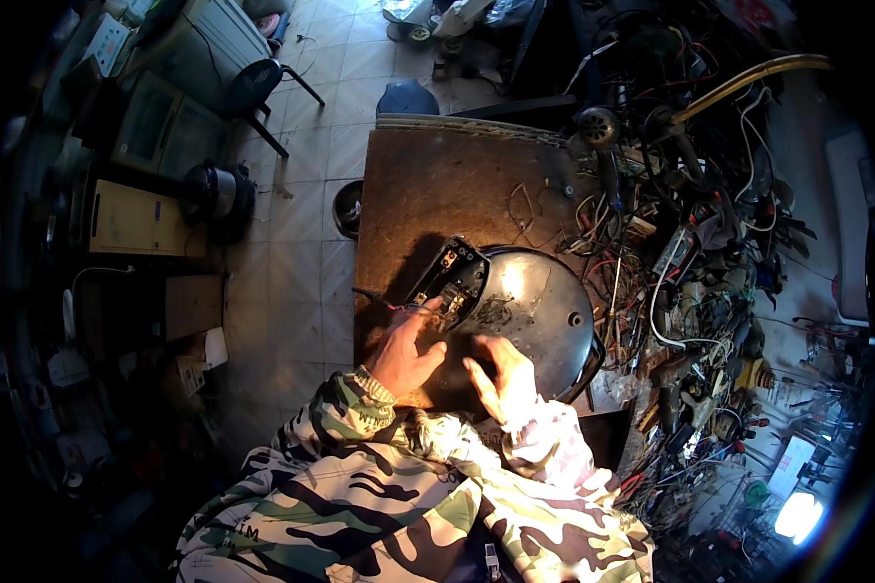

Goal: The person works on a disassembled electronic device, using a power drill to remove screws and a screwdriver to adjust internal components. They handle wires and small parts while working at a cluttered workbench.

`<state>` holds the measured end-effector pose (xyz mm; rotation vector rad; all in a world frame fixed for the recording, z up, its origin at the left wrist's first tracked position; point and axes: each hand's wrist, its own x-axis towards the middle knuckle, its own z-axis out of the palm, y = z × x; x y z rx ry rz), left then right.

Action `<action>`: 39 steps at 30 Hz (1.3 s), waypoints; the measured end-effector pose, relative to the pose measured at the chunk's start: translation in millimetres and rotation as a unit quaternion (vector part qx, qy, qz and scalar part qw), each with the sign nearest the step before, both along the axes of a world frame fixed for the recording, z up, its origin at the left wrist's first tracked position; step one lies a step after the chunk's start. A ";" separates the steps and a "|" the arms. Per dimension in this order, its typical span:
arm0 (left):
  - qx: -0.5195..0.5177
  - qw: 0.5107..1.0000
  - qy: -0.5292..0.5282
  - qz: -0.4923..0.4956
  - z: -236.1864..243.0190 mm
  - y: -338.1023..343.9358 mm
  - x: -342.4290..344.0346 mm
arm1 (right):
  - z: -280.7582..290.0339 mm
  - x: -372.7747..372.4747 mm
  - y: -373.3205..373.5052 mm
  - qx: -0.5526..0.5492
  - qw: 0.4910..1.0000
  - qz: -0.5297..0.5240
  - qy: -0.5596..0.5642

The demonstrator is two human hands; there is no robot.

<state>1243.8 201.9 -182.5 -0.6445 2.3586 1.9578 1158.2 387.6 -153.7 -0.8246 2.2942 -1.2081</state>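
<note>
A round, shiny black appliance (546,325), like the upturned base of an electric cooker, lies on the brown worktop in front of me. At its upper left, an opened black handle housing (474,255) shows terminals and a circuit board (445,296). My left hand (406,355) reaches to the lower edge of this housing, fingertips by the board and thin wires, thumb spread apart. Over the near part of the black base hovers my right hand (504,377), its fingers bent and its thumb apart, with nothing visible between them. Whether the right fingertips touch the base I cannot tell.
The brown worktop (408,185) carries a thin loose wire. A dense heap of cables, tools and parts (695,282) fills the right side. A gooseneck lamp arm (749,83) rises there. Left on the floor stand a black stool (255,85) and a yellow cabinet (126,216).
</note>
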 end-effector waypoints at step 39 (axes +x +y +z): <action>0.027 0.991 -0.130 0.030 -0.7 -3.5 7.8 | -44.7 5.8 -42.1 -0.121 0.891 -0.200 -0.388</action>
